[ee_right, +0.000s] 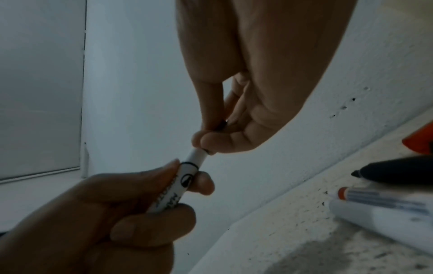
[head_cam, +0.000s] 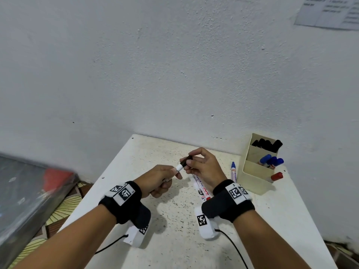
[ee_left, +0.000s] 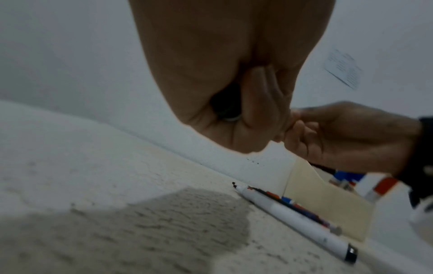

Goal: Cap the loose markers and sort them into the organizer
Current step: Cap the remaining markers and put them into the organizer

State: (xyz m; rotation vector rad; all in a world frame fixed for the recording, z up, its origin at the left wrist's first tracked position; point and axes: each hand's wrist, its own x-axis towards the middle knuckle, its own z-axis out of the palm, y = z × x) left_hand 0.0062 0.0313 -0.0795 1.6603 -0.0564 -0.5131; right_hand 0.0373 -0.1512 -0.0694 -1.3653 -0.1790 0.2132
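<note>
Above the white table (head_cam: 139, 164), my left hand (head_cam: 173, 174) grips the barrel of a white marker (head_cam: 179, 167). My right hand (head_cam: 188, 161) pinches a black cap (head_cam: 186, 158) that sits on the marker's tip end. In the right wrist view my right hand (ee_right: 208, 138) has its fingertips round the cap, just above the marker (ee_right: 187, 172), which my left hand (ee_right: 140, 209) holds. The beige organizer (head_cam: 254, 174) stands at the right, with black, blue and red markers in separate compartments.
Loose markers lie on the table under and beside my right hand: a blue uncapped one (head_cam: 233, 171) next to the organizer and white ones with red print (head_cam: 200, 186). A wall runs along the table's far edge. A grey panel (head_cam: 25, 191) lies off the table at the left.
</note>
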